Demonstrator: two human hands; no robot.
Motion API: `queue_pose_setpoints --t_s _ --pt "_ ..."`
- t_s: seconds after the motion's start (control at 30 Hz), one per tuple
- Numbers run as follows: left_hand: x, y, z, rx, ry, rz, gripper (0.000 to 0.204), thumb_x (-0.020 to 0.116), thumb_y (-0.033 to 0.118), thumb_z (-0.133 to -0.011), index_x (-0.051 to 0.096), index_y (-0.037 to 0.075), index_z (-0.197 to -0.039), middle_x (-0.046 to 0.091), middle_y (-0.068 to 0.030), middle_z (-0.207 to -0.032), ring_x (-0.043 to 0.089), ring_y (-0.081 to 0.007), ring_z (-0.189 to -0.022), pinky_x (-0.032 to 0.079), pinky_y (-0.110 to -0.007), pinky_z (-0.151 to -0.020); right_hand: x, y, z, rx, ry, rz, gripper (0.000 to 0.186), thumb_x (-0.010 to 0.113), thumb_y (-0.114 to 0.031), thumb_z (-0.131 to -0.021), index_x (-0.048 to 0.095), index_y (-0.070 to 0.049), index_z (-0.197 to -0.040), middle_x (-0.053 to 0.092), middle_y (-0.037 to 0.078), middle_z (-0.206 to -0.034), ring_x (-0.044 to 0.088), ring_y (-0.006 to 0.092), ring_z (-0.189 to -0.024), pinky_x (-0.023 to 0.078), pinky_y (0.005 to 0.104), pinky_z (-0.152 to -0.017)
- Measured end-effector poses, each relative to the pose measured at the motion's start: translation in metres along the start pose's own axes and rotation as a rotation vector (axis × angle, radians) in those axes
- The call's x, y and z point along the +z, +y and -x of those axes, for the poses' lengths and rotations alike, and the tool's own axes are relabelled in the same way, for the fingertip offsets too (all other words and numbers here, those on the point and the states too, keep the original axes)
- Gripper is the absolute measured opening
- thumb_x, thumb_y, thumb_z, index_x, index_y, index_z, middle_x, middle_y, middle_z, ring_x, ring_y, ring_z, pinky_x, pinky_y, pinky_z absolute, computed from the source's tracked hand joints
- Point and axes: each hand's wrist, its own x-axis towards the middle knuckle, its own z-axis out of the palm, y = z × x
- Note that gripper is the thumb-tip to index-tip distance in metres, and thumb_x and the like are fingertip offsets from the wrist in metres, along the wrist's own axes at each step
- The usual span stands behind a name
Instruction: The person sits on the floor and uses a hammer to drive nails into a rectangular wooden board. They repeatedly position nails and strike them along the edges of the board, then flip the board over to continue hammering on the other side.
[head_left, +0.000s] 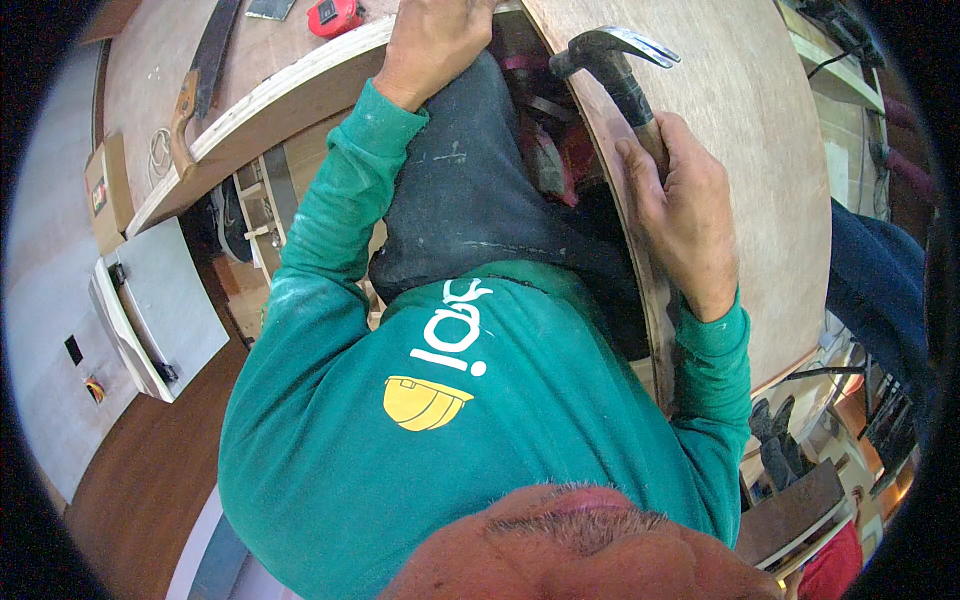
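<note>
Head of the wearer (570, 560) fills the lower edge, nearest my camera. Beyond it, I note a hammer (627, 95): bright curved claw, black neck, wooden handle. Right hand (692, 205) is wrapped round that handle, over a pale board (775, 200). Left hand (435, 45) is cropped by the top edge; I cannot tell whether it grasps anything.

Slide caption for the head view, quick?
Right hand holds a claw hammer near a plywood panel; left hand at another board.
</note>
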Motion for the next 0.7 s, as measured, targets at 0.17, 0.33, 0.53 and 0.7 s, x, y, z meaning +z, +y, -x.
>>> queue_pose_setpoints --t_s 0.17,0.33,0.53,0.7 --pt "0.0004 -0.0018 -0.0006 0.004 0.005 0.003 0.009 0.061 0.005 -0.094 0.066 -0.003 -0.096 0.063 -0.0203 -0.089 0.064 -0.0388 -0.086 0.052 -0.043 -0.078 -0.0002 -0.0001 -0.0001 0.0 -0.005 0.01 0.016 0.067 -0.015 -0.098 0.057 -0.002 -0.1 0.064 0.023 -0.082 0.065 0.045 -0.079 0.05 0.0506 -0.068" --pt "0.0004 -0.0022 -0.0004 0.012 0.001 -0.017 0.009 0.06 0.004 -0.093 0.066 -0.003 -0.095 0.062 -0.0205 -0.089 0.065 -0.0388 -0.085 0.052 -0.043 -0.077 0.0007 0.0004 -0.0009 -0.012 0.004 -0.01 0.016 0.066 -0.014 -0.098 0.056 -0.002 -0.1 0.064 0.023 -0.081 0.065 0.0447 -0.079 0.049 0.0506 -0.068" --pt "-0.0002 -0.0017 -0.0004 0.016 0.009 -0.03 0.009 0.06 0.003 -0.093 0.066 -0.003 -0.095 0.063 -0.0202 -0.089 0.064 -0.0388 -0.086 0.052 -0.043 -0.077 0.0017 0.0007 -0.0028 -0.028 0.018 -0.015 0.015 0.065 -0.014 -0.098 0.057 -0.002 -0.101 0.065 0.024 -0.083 0.065 0.0463 -0.08 0.05 0.0515 -0.068" --pt "0.0005 -0.0008 -0.0008 0.029 0.002 -0.02 0.01 0.059 0.004 -0.093 0.067 -0.003 -0.094 0.062 -0.0193 -0.089 0.064 -0.0382 -0.087 0.051 -0.043 -0.079 0.0007 0.0021 -0.0073 -0.042 0.003 0.001 0.014 0.065 -0.013 -0.098 0.058 -0.002 -0.104 0.066 0.025 -0.086 0.066 0.0469 -0.083 0.051 0.052 -0.07"
